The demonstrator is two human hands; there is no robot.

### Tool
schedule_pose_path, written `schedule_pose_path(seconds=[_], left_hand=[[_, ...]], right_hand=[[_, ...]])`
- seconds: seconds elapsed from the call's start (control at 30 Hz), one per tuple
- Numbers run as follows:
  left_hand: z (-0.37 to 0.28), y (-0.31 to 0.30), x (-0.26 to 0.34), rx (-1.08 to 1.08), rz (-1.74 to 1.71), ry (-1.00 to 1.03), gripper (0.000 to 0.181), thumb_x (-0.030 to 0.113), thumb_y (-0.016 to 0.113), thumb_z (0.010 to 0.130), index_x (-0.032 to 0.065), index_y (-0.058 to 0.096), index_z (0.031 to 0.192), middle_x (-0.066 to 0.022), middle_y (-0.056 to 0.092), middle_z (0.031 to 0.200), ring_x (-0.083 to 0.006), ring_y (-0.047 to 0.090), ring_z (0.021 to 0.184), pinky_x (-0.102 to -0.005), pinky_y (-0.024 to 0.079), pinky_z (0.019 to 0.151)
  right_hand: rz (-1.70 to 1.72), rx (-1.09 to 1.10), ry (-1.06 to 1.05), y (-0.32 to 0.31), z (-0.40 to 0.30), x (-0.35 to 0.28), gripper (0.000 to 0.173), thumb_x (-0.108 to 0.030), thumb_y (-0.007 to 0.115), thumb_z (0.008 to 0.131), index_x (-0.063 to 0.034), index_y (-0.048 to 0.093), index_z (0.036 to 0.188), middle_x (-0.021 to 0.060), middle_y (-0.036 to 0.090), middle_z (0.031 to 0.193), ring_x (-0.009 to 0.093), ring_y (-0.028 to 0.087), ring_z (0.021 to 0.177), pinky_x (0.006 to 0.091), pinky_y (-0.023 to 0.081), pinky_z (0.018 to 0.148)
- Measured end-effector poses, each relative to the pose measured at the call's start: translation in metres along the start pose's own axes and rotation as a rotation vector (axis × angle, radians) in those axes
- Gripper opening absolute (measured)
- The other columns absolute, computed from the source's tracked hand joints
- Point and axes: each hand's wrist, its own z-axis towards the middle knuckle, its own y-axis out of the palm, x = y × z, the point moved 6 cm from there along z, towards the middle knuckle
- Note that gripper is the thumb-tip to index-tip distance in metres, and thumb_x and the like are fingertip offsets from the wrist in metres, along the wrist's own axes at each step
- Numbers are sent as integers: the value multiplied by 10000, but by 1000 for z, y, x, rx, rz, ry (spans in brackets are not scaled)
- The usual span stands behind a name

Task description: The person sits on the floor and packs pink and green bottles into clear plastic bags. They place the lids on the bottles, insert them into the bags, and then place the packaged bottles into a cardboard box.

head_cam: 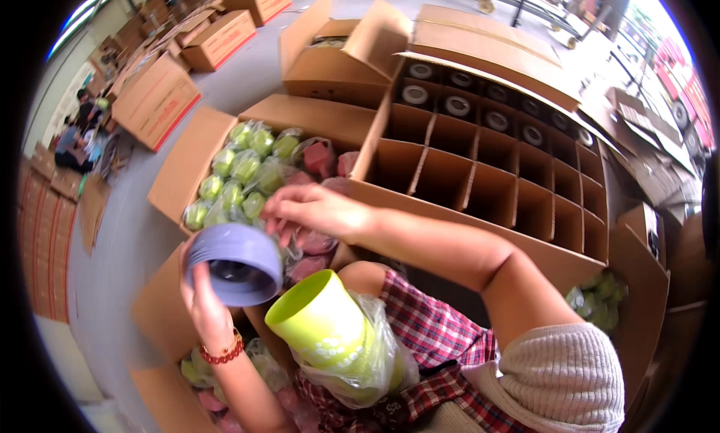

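My left hand (203,298) holds a round purple ribbed plastic cup or lid (235,264), its hollow side turned towards me and a dark part inside. My right hand (306,210), with nothing clearly in it, hangs with bent fingers over a carton of plastic-wrapped green pieces (245,165) and pinkish-red pieces (318,158). On my lap leans a lime-green plastic container (332,326) with white paw-like marks, its mouth open and clear plastic film (388,343) around its lower part.
A large carton with cardboard dividers (472,171) stands at the right, round-ended items in its far cells. Behind is an open carton (337,67). Wrapped pieces (261,365) lie in a carton below my left arm. People (79,146) sit far left among stacked cartons (48,230).
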Motion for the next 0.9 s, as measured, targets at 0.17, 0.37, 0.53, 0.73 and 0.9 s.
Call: schedule_pose_path(seconds=[0.17, 0.37, 0.53, 0.73, 0.9], left_hand=[[-48, -42, -81, -55, -723, -162, 462, 281, 435, 967, 28, 435, 1353, -91, 562, 1161, -217, 565, 1022, -392, 494, 887], [-65, -40, -127, 121, -762, -365, 324, 274, 480, 969, 65, 522, 1212, -23, 606, 1001, -160, 580, 894, -334, 514, 761], [-52, -31, -143, 60, -860, -386, 347, 293, 418, 985, 57, 530, 1213, -49, 614, 1006, -177, 607, 864, -357, 543, 755], [-70, -30, -144, 234, -809, -446, 284, 285, 468, 973, 71, 576, 1125, -33, 631, 907, -159, 595, 754, -317, 528, 684], [-77, -40, -150, 281, -835, -474, 288, 293, 453, 972, 71, 592, 1093, -40, 641, 872, -170, 592, 735, -327, 518, 664]], right_hand=[[-939, 694, -258, -147, -147, -63, 205, -188, 659, 885, -36, 667, 1023, 122, 669, 899, 196, 657, 798, 334, 534, 748], [-1594, 1145, 251, -331, -328, -81, 259, -206, 688, 781, -100, 675, 1017, 115, 653, 1100, 315, 603, 1056, 397, 483, 889], [-1578, 709, 244, -398, -339, -68, 271, -226, 700, 746, -92, 697, 981, 129, 667, 1084, 315, 621, 1021, 393, 495, 875], [-1604, 655, 453, -418, -346, -46, 264, -123, 717, 717, -45, 674, 965, 135, 642, 1062, 305, 602, 1002, 377, 479, 900], [-1495, 609, 486, -398, -337, -73, 260, -231, 706, 759, -56, 693, 950, 139, 661, 1030, 313, 621, 970, 384, 487, 865]])
